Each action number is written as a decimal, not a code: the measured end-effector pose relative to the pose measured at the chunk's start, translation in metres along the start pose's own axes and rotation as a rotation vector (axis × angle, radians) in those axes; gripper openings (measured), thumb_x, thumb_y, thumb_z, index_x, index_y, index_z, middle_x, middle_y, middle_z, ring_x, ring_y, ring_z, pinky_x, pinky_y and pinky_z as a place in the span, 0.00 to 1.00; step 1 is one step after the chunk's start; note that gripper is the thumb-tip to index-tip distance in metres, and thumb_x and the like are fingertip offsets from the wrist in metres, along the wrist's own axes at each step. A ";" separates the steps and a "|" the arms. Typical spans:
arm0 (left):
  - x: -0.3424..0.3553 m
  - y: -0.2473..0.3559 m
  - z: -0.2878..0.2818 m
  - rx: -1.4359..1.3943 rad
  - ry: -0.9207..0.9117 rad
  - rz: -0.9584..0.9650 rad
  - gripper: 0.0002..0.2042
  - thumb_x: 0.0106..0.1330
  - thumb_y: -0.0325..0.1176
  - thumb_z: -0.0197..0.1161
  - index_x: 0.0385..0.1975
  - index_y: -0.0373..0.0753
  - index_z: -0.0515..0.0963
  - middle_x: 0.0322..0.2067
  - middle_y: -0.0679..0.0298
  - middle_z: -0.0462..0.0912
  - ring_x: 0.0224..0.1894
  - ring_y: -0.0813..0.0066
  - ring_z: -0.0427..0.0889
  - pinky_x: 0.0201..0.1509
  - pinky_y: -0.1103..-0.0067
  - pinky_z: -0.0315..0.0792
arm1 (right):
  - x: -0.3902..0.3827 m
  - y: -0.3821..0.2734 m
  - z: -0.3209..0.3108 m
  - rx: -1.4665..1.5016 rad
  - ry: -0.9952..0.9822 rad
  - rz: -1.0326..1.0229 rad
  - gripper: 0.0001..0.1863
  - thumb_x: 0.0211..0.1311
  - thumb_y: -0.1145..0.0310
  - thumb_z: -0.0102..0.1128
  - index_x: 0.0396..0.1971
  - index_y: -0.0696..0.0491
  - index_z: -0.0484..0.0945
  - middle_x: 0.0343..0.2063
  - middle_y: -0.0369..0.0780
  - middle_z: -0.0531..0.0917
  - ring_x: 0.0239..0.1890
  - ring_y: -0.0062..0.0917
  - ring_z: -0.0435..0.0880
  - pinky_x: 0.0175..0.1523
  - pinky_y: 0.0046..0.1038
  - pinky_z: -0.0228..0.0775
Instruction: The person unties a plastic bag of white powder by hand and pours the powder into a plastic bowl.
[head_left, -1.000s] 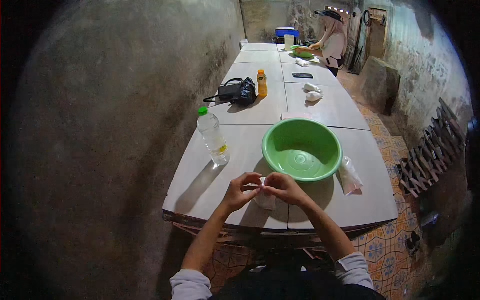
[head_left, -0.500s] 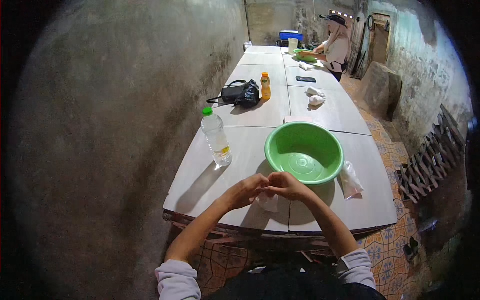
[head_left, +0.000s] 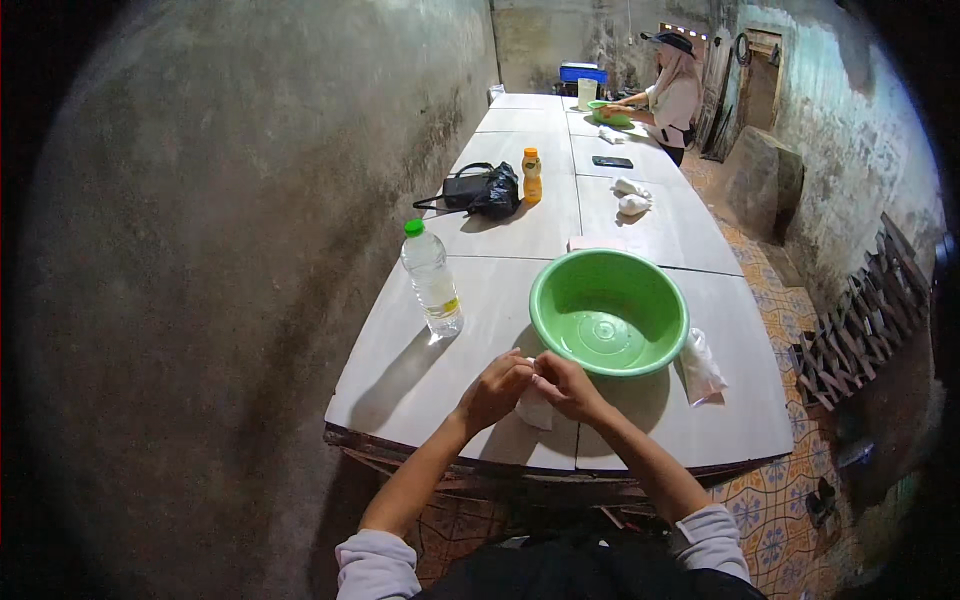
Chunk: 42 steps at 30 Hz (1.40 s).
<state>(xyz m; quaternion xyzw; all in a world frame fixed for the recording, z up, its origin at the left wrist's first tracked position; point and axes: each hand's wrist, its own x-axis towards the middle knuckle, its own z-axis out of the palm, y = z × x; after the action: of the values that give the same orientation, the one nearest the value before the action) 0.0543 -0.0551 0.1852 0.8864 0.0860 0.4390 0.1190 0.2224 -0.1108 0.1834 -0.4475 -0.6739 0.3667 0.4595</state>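
Close together at the near side of the table, my left hand (head_left: 496,390) and my right hand (head_left: 566,385) pinch the top of a small clear plastic bag of white powder (head_left: 535,408). Its lower part hangs below my fingers, close over the tabletop. The fingertips partly hide the bag's neck. Just beyond my hands stands a round green plastic basin (head_left: 608,312) with nothing in it. A second bag of white powder (head_left: 703,368) lies against the basin's right side. To the left, a clear water bottle (head_left: 432,282) with a green cap stands upright.
Farther along the pale table (head_left: 390,385) are a black bag (head_left: 485,190), an orange drink bottle (head_left: 532,176), a phone (head_left: 612,162) and white bags (head_left: 632,198). A person (head_left: 675,90) works at another green basin (head_left: 610,116) at the far end. A wall (head_left: 250,220) runs along the left.
My hands have shifted slightly, with the fingers drawn closer around the bag's neck. The left forearm has moved a little to the right. The basin and bottles stay in place.
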 end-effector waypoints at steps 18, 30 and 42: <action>0.003 0.026 -0.009 -0.104 0.005 -0.582 0.07 0.55 0.29 0.59 0.29 0.31 0.75 0.28 0.55 0.79 0.33 0.65 0.79 0.39 0.75 0.71 | -0.005 0.000 0.021 -0.308 0.244 -0.268 0.13 0.50 0.74 0.61 0.31 0.59 0.65 0.23 0.46 0.71 0.24 0.39 0.74 0.28 0.33 0.66; 0.002 0.000 -0.008 -0.191 -0.126 -0.291 0.11 0.56 0.34 0.58 0.30 0.32 0.70 0.26 0.54 0.75 0.29 0.60 0.76 0.33 0.72 0.69 | -0.002 0.003 0.017 -0.224 0.184 -0.334 0.10 0.51 0.74 0.59 0.27 0.58 0.66 0.21 0.44 0.72 0.23 0.35 0.75 0.28 0.31 0.68; 0.015 0.001 -0.007 -0.367 -0.285 -0.742 0.12 0.58 0.36 0.59 0.34 0.32 0.76 0.29 0.57 0.81 0.33 0.70 0.80 0.39 0.76 0.72 | 0.002 -0.048 -0.017 -0.504 0.041 -0.153 0.09 0.50 0.71 0.58 0.26 0.60 0.69 0.23 0.49 0.76 0.27 0.41 0.78 0.31 0.35 0.68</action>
<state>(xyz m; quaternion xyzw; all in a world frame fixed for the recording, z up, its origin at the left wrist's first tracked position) 0.0575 -0.0512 0.2012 0.8114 0.3018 0.2481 0.4347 0.2249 -0.1231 0.2328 -0.5031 -0.7662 0.1424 0.3737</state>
